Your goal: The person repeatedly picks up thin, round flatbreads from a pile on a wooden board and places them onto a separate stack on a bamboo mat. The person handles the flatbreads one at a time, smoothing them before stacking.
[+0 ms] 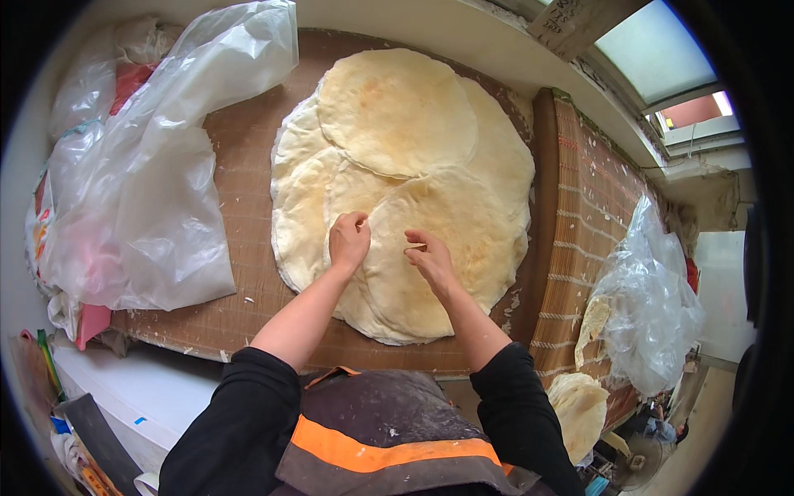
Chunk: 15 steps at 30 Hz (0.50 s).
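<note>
Large round flatbreads (397,111) lie overlapped in a broad, low pile on a brown slatted mat (248,155) before me. Over the near part of the pile is my left hand (350,240), its fingers curled with thumb and forefinger close together; whether a small bit sits between them I cannot tell. My right hand (429,255) hovers to its right, above the nearest flatbread (446,204), fingers bent and apart, with nothing seen in it.
Clear plastic sheeting (167,186) covers the mat's left side. At the right stand a rolled mat edge (546,211), a crumpled clear plastic bag (651,310) and more flatbread (578,412). A fan (637,462) and a person (664,429) show at the far lower right. White crumbs dot the mats.
</note>
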Available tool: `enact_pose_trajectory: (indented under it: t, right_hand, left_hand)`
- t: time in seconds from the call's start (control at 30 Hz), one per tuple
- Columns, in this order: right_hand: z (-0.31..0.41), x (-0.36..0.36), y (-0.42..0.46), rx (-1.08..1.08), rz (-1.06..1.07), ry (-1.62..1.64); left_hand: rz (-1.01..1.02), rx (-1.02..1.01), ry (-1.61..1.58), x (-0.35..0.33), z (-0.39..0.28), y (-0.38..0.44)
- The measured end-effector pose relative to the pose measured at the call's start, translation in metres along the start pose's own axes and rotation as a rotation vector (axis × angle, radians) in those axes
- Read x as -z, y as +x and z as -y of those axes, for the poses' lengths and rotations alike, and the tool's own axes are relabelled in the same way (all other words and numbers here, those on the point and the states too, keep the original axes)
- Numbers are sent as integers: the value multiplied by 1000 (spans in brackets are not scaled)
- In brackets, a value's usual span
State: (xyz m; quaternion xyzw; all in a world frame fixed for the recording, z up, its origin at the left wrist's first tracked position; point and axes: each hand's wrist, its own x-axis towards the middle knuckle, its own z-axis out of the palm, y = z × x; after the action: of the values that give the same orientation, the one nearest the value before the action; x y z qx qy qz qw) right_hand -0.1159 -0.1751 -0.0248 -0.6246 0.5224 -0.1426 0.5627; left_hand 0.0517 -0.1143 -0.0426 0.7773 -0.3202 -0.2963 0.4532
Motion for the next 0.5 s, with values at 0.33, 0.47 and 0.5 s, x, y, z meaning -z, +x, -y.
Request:
enact_pose_trajectory:
  t: [0.33,0.47,0.5]
  right_hand:
    - [20,6,11,-258,-22,284]
    - [38,-10,19,-327,45,333]
    - [41,-14,20,-354,73,330]
  left_hand:
    - [336,346,-273,1,-17,19]
    - [457,54,-69,-5,-27,14]
    - [491,19,-3,-6,-33,12]
